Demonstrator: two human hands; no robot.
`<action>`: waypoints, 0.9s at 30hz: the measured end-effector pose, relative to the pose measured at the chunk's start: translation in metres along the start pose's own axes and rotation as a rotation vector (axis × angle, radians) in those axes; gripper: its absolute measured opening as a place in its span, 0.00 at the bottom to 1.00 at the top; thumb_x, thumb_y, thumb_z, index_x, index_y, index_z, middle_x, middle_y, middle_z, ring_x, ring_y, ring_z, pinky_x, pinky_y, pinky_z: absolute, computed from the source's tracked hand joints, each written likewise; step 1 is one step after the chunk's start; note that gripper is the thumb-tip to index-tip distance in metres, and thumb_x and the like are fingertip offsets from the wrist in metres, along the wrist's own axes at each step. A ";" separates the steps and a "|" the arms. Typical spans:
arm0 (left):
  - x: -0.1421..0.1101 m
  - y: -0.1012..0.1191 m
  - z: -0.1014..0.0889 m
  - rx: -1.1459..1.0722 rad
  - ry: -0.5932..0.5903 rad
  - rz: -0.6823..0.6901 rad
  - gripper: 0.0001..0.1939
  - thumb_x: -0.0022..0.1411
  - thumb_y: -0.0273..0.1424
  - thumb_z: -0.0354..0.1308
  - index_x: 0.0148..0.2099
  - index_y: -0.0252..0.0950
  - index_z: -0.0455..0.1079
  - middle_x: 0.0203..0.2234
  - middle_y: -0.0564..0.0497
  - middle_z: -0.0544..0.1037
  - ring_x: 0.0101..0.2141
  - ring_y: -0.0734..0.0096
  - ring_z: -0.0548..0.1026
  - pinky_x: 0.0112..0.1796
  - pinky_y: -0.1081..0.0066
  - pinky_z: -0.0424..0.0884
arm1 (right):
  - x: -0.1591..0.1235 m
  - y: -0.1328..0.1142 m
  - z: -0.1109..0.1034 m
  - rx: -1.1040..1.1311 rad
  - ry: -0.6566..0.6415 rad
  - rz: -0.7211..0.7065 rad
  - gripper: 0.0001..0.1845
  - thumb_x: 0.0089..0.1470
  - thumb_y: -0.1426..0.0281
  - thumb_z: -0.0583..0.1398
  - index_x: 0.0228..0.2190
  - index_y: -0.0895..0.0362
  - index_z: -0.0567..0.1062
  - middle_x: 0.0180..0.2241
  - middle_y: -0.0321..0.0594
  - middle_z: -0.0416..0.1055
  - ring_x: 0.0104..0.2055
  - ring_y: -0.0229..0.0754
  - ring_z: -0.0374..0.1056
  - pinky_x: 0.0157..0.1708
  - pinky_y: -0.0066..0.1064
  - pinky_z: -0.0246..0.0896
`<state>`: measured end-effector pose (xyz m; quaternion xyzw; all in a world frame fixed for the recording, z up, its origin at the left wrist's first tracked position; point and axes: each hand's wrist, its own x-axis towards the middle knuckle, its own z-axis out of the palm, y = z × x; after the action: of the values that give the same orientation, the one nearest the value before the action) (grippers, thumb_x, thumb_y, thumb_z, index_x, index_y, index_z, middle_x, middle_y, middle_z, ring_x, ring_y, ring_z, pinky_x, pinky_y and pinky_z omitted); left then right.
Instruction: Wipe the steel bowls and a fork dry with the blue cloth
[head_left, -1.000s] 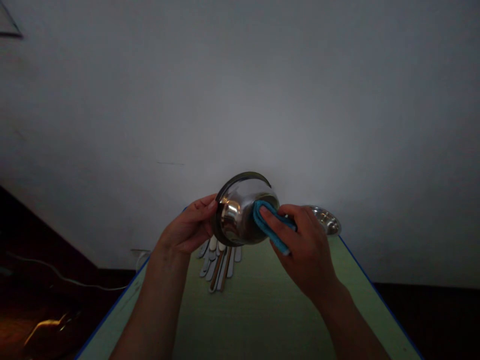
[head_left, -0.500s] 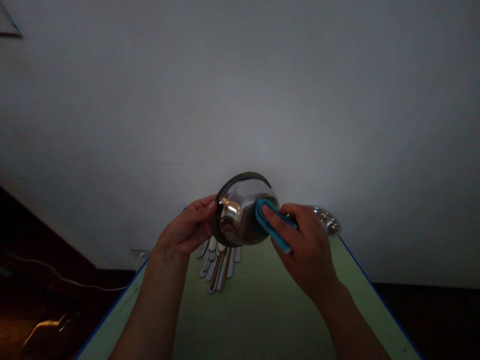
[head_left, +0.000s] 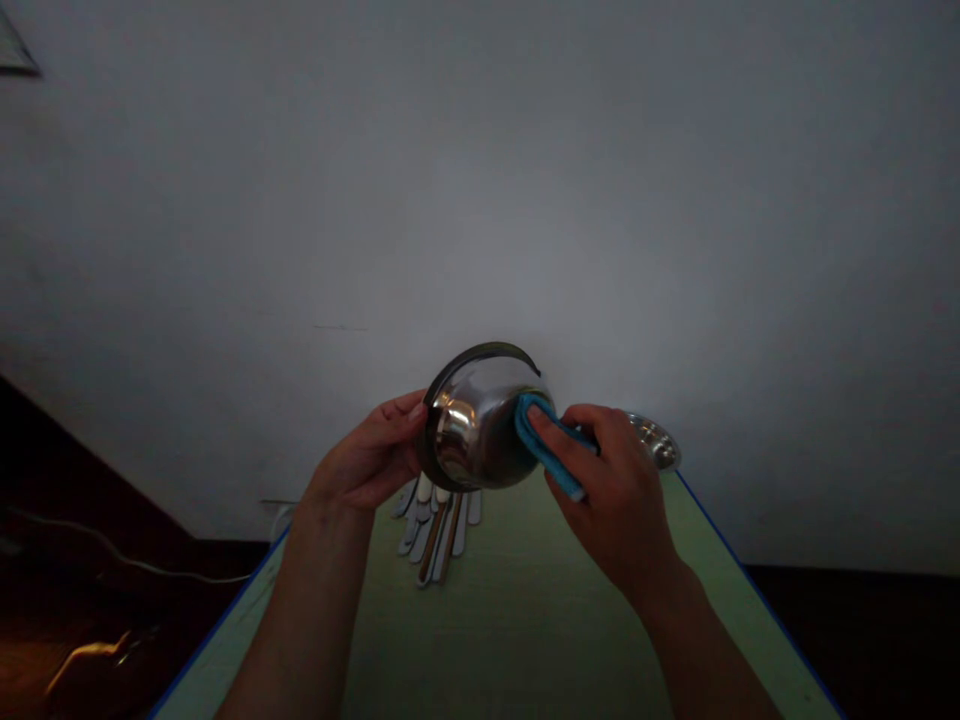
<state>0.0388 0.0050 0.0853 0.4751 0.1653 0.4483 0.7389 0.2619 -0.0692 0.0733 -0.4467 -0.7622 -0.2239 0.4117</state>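
A shiny metal bowl (head_left: 472, 425) is held up on its side above the table, its rounded outside toward me and its wide rim to the left. My left hand (head_left: 375, 450) grips that rim, thumb on the near side; some of its fingers are hidden behind. In my right hand (head_left: 611, 490) is a folded blue cloth (head_left: 551, 455), pressed against the bowl's base. Below the bowl, several pieces of cutlery (head_left: 439, 540) with metal, brown and white handles lie in a bunch, their upper ends hidden by the bowl.
A pale green table (head_left: 510, 620) with blue edging reaches to the grey wall (head_left: 525, 200). At its far right corner is a shiny metal dish (head_left: 660, 440), partly behind my right hand. On the left, a white cable (head_left: 127, 555) runs past the table's side.
The bowl and my left hand have shifted very slightly left. The cloth in my right hand has slid a little to the right on the bowl's base.
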 end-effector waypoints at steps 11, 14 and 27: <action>-0.001 -0.001 -0.001 -0.016 -0.011 0.010 0.14 0.47 0.31 0.69 0.37 0.31 0.78 0.27 0.48 0.82 0.26 0.68 0.79 0.30 0.75 0.77 | -0.002 0.005 0.002 0.016 0.012 0.023 0.25 0.53 0.78 0.56 0.53 0.56 0.68 0.40 0.46 0.64 0.39 0.45 0.60 0.37 0.40 0.62; 0.000 -0.001 0.000 -0.013 -0.002 0.010 0.14 0.46 0.31 0.70 0.36 0.31 0.78 0.27 0.49 0.82 0.26 0.69 0.79 0.30 0.74 0.77 | -0.002 0.006 0.001 0.026 0.017 0.026 0.24 0.53 0.77 0.57 0.52 0.57 0.69 0.40 0.46 0.64 0.39 0.45 0.60 0.37 0.40 0.62; 0.000 -0.001 -0.003 -0.025 -0.030 0.040 0.13 0.48 0.30 0.69 0.37 0.31 0.77 0.28 0.49 0.82 0.27 0.69 0.79 0.31 0.75 0.77 | -0.002 0.010 0.003 0.021 0.003 0.049 0.24 0.52 0.77 0.57 0.52 0.58 0.70 0.39 0.46 0.64 0.38 0.45 0.60 0.36 0.38 0.60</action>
<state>0.0375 0.0065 0.0829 0.4756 0.1389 0.4581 0.7380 0.2696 -0.0635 0.0696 -0.4607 -0.7527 -0.2062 0.4228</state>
